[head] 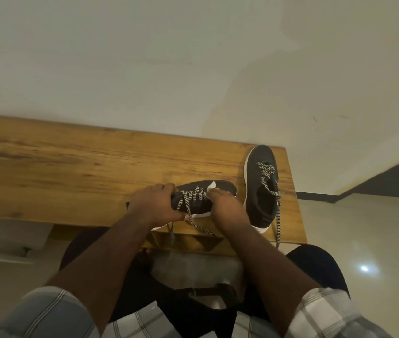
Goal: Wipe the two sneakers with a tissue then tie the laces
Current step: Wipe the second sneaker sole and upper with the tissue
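**Sneaker gripped at the heel, tissue working on the toe**

Sneaker [194, 203] number one lies near the front edge of the tabletop [71, 167], toe pointing right, dark upper over a pale sole. The left hand [154, 203] is wrapped closed over its heel end to keep it steady. The right hand [225, 203] has its fingers pinched shut on a white tissue [212, 186], pressed against the upper just past the laces.

From where I stand, the shoe looks light and its fabric upper soft enough to dent under a push, so the firm sole and heel seem the sensible places to hold. The tissue is flimsy and will likely bunch or tear if dragged hard; short, gentle strokes should suit it. The striped laces [191, 198] are loose and floppy, one end trailing over the tabletop's front edge, and could snag under the wiping hand.

The second sneaker [262, 189] sits just to the right, near the tabletop's right end, toe pointing away, its laces undone too, one hanging over the edge. Neither hand touches it. Tying appears not yet begun on either shoe.
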